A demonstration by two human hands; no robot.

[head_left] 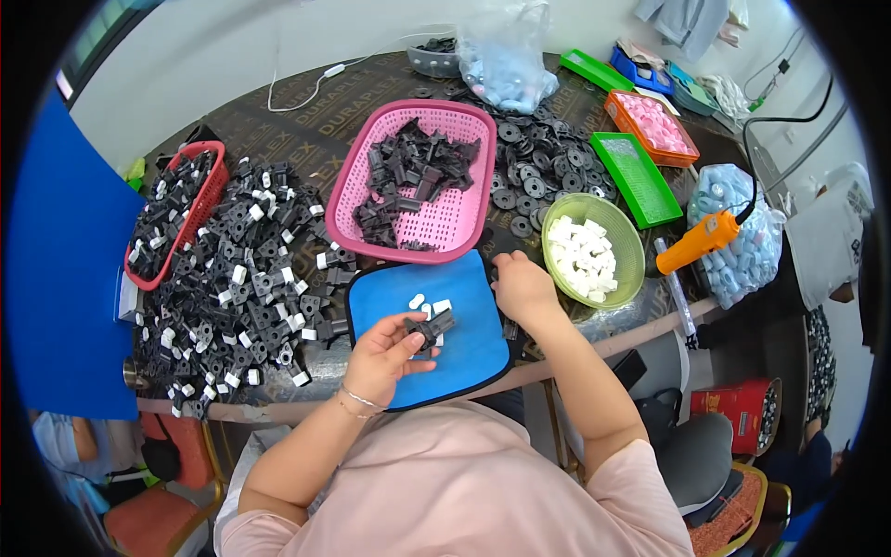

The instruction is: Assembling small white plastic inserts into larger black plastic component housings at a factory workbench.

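My left hand (376,360) grips a black plastic fitting (434,327) between thumb and fingers, just above a blue mat (475,348). Several small white plastic pieces (417,302) lie on the mat beside and partly behind the fitting. At the mat's right edge, my right hand (525,291) has its fingers curled together; whatever they pinch, if anything, is hidden. To its right stands a light-green bowl (634,278) of white blocks (580,258). Beyond the mat, a pink basket (484,190) holds black fittings (429,167).
Black fittings with white ends (246,288) cover the left of the table, beside a red basket (206,218). Black discs (534,167) lie behind the bowl. Farther right are a green tray (640,190), an orange tray (691,158), an orange power screwdriver (696,243) and a bag of light-blue parts (742,251).
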